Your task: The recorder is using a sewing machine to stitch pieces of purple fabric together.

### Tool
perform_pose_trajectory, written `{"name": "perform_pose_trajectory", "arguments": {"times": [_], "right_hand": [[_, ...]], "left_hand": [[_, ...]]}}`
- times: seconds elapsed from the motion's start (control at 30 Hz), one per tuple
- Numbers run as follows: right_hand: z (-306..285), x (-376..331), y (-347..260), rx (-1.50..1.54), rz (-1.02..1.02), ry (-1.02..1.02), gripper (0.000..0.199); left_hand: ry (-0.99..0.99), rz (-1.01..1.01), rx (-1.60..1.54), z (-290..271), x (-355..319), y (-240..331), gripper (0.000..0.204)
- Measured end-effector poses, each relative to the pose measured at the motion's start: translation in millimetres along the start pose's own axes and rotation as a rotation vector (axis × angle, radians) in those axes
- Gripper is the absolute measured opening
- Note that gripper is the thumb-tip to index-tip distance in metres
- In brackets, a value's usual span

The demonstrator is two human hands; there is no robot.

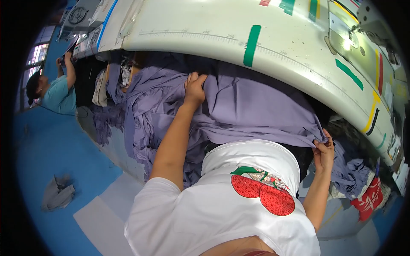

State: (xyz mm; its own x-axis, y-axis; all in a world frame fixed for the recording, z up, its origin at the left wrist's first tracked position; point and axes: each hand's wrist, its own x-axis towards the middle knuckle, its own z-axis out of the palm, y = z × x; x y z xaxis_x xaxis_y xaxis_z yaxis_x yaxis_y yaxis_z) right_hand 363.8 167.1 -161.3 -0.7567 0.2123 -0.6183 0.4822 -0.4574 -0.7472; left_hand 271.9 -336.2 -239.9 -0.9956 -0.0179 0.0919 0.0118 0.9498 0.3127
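We clenched our left grip (194, 88) and right grip (323, 151) on the crumpled lilac fabric (252, 109), mid-frame, below the white table (222, 38).

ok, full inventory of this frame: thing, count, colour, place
fabric pile: one heap, lilac, below the table edge, under both hands
sewing table: one, cream, top, with green, yellow and red tape marks
sewing machine: one, pale, top right, lamp lit
cloth scrap: one, grey, on the blue floor, lower left
red bag: one, red with white print, lower right
co-worker: one, teal shirt, far left
left hand: gripping fabric at the heap's top
right hand: pinching fabric edge, right
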Motion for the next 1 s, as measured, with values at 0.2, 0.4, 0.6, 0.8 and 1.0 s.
{"name": "perform_pose_trajectory", "arguments": {"times": [0.2, 0.4, 0.6, 0.8, 1.0], "right_hand": [[-0.7, -32.3, -26.3, -0.094, 0.130, 0.098, 0.039], [11.4, -39.6, -43.9, -0.047, 0.080, -0.114, 0.037], [21.7, -20.1, -17.1, -0.043, 0.210, -0.213, 0.026], [26.3, -23.4, -21.2, 0.112, 0.182, -0.214, 0.031], [26.5, -15.5, -13.0, 0.097, 0.225, -0.172, 0.022]], "left_hand": [[-0.590, -0.053, -0.627, -145.5, 24.7, -2.6, 0.039], [-0.396, -0.473, -0.775, -233.4, 36.7, -82.9, 0.034], [-0.258, -0.615, -0.486, -154.5, 55.3, -79.3, 0.037], [0.030, -0.324, -1.368, -140.9, 65.9, -47.2, 0.022], [0.197, -0.720, -0.994, -68.7, 21.7, -56.5, 0.036]]}}
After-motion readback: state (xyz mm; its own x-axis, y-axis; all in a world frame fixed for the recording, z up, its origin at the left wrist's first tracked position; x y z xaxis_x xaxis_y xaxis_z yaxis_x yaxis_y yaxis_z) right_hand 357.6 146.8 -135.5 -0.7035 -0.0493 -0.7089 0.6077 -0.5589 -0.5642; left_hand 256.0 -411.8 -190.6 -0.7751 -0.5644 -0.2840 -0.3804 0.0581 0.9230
